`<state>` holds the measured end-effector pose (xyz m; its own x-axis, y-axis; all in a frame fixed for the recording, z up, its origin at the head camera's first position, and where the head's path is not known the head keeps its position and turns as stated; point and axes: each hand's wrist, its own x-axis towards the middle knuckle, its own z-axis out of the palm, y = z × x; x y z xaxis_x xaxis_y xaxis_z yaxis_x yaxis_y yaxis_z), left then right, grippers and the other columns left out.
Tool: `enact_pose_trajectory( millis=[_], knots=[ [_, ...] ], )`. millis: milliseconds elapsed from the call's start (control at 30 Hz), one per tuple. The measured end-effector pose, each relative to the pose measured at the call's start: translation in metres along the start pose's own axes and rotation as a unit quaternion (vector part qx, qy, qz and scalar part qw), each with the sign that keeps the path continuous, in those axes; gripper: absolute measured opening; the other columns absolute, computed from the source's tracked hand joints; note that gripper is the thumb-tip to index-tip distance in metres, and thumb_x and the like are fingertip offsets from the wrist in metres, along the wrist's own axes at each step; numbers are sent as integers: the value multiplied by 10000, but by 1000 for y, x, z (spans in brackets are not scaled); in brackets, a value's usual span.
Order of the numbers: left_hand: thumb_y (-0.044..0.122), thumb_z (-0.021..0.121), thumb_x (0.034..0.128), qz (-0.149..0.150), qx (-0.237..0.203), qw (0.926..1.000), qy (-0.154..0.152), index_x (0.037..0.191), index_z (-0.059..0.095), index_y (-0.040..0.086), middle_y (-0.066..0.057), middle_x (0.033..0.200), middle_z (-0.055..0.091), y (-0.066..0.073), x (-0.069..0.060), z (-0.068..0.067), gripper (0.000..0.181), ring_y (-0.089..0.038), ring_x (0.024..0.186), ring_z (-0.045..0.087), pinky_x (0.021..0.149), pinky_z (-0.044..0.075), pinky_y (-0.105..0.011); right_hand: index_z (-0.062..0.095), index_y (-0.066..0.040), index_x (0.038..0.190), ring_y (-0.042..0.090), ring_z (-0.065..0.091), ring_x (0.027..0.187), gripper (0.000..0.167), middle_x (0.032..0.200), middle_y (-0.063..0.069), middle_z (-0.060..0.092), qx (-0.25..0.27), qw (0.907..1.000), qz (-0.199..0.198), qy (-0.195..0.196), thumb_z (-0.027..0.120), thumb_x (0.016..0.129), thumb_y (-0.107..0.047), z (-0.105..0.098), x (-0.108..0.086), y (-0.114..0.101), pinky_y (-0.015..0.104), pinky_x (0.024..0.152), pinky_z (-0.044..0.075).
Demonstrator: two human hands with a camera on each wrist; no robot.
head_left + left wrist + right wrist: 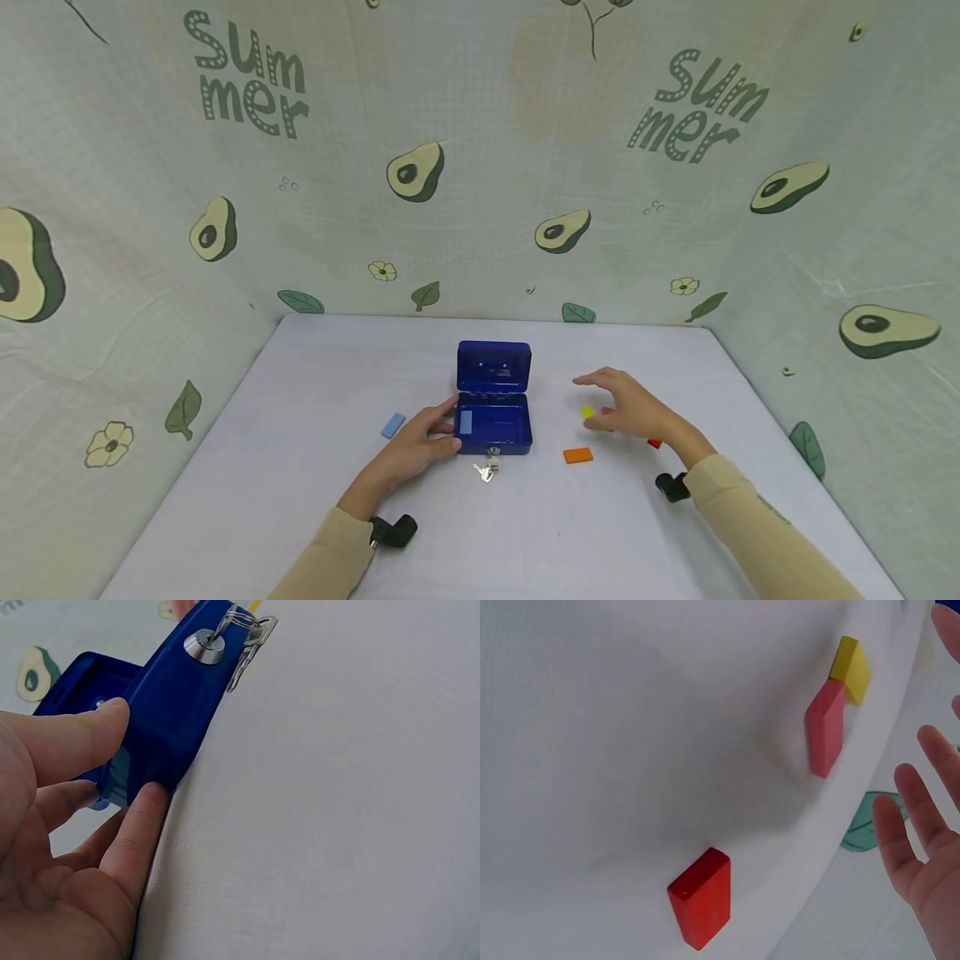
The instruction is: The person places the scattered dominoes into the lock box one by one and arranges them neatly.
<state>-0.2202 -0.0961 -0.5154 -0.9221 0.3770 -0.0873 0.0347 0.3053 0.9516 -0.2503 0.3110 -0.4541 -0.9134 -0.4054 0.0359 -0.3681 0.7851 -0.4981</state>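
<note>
“Near the middle of our table [315, 383], what do we have?”

“We have the blue box [506, 429], its lid [493, 369] raised at the far side. Keys [487, 473] hang from the lock [204, 646] on its front.”

“And our left grip [415, 444]?”

“It rests against the box's left side, thumb at the near corner and spread from the fingers. Inside, along the left wall, we see one light-blue block [466, 422]; another blue block [393, 425] lies on the table, just left of that grip.”

“What of our right grip [628, 407]?”

“Its thumb and fingers stand apart, above the table to the right of the box. Beneath, we find the yellow block [852, 669] and the pink block [826, 731] end to end; whether they touch, we cannot tell.”

“Any others?”

“The red block [703, 900] lies near our right wrist, and the orange block [578, 456] lies between the box and that wrist, nearer to us than the yellow one.”
</note>
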Motion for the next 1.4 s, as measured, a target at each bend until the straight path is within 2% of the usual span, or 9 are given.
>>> enact_pose_trajectory(
  millis=[267,667,1133,1400],
  knots=[
    [220,750,998,39,-73,10000,-31,1665,376,295,-59,1618,484,-2,0,-1,768,-279,1372,550,1161,412,-593,636,-124,1464,421,515,1348,702,1441,135,613,16,9998,137,-151,926,842,-271,6,-2,14,697,1101,431],
    [216,749,999,102,-140,9998,-57,1666,375,280,-70,1615,489,-2,0,-1,767,-283,1367,555,1157,410,-613,651,-83,1432,362,567,1271,647,1385,121,649,-118,9994,-150,-278,913,852,-198,9,-4,25,650,1102,457],
    [215,741,1005,99,-92,9999,-49,1666,375,277,-73,1608,493,-1,0,-1,758,-287,1364,551,1157,409,-614,695,-19,1357,312,617,1165,533,1304,113,699,-146,9986,-427,-278,881,872,-137,11,-3,29,593,1052,510],
    [218,750,999,86,-74,9999,-31,1665,379,271,-73,1605,496,-1,0,-1,764,-284,1361,549,1152,412,-609,727,-60,1319,284,602,1152,462,1267,73,702,-235,9988,-315,-304,869,892,-164,12,-2,29,576,1042,503]
  ],
)
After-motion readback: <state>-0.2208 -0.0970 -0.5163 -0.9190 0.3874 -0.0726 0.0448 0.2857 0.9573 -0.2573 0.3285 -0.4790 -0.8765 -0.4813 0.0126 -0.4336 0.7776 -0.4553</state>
